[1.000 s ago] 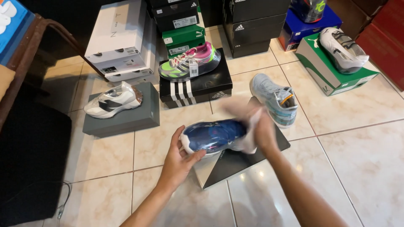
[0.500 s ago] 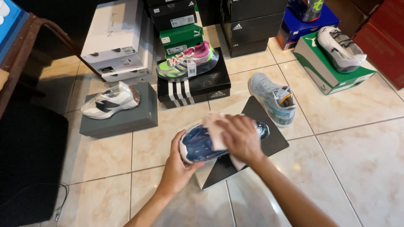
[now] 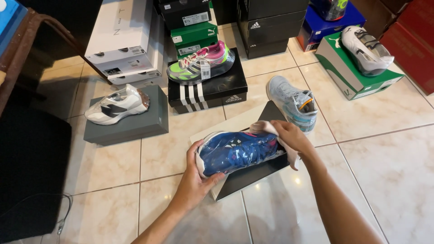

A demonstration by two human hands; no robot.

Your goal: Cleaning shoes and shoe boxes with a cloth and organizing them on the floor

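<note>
Black box [image 3: 253, 174] is sitting on the tiled floor [image 3: 384, 149], blue plastic-wrapped shoe [image 3: 235, 152] hovering just above it, long axis running left-right. Left hand [image 3: 199, 174] is gripping one end; right hand [image 3: 289, 135] is pressing a white cloth [image 3: 291, 156] on the other.

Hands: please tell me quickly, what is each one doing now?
Left hand: closed on the blue shoe, gripping its end.
Right hand: fingers closed on a white cloth, pressed on the shoe's other end.
</note>
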